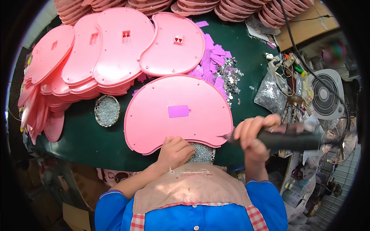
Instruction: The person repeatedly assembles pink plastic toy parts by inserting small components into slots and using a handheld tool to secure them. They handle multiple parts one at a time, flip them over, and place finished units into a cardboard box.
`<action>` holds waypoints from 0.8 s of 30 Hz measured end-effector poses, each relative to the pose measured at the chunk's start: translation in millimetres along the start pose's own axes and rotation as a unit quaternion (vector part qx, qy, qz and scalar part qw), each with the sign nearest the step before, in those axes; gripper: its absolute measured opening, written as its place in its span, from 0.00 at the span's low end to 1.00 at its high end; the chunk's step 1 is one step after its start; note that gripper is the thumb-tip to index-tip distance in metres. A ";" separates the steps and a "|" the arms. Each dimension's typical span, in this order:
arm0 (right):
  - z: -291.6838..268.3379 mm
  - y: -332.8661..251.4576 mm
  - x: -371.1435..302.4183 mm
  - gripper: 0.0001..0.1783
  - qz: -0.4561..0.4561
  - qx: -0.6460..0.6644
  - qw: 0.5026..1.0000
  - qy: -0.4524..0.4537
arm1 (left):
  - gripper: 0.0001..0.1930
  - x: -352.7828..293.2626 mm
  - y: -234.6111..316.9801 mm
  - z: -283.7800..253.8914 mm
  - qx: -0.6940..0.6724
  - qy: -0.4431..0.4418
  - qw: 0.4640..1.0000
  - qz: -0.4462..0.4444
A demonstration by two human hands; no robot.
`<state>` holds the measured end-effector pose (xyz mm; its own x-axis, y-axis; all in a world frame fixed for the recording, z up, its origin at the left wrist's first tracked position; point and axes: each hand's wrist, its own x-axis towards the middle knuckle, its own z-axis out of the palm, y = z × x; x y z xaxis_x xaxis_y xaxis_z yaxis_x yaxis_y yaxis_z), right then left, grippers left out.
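A pink bean-shaped plastic panel (154, 96) lies in front of me, with a purple rectangular cover (179, 111) set at its middle. My left hand (175, 152) is at the panel's near curved edge, beside a container of small silver screws (201, 152). Its fingers are curled together, and whatever they may pinch is hidden. In my right hand (252, 134) is a black electric screwdriver (289, 140), gripped with its bit pointing left toward the panel's right edge. The screwdriver is blurred by motion.
Pink panels (123, 46) are stacked at the far left, more (196, 5) along the back. Purple covers (212, 57) and small metal clips (230, 79) lie in piles behind the panel. A round bowl of screws (107, 111) stands left. A fan (327, 94) is at the right, with a cable (304, 65) hanging nearby.
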<state>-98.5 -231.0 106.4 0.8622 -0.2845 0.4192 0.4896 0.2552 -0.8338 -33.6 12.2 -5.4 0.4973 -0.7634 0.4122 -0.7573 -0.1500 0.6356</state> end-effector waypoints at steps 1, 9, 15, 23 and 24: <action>9.8 6.7 -5.1 0.29 0.005 0.005 1.000 -0.014 | 0.09 3.5 -0.6 -2.4 -0.020 -0.002 1.000 -0.008; 43.6 28.8 0.1 0.32 -0.102 -0.023 0.989 -0.105 | 0.08 15.6 -11.4 -13.1 -0.141 0.049 0.988 -0.048; 55.2 30.3 -2.7 0.32 -0.086 -0.016 0.992 -0.094 | 0.08 21.0 -12.1 -23.2 -0.158 0.055 0.986 -0.009; 64.0 26.6 -3.2 0.35 -0.091 -0.080 0.987 -0.109 | 0.07 29.9 -9.6 -39.1 -0.114 0.027 0.993 0.024; 67.5 27.5 -1.6 0.34 -0.100 -0.092 0.985 -0.106 | 0.08 32.6 -8.7 -41.5 -0.085 0.021 0.996 0.030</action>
<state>-77.6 -161.2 107.2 0.7684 -0.1085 0.6307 0.6371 0.0360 -0.7700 6.8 14.7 29.6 0.4730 -0.7401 0.4779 -0.7057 0.0065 0.7085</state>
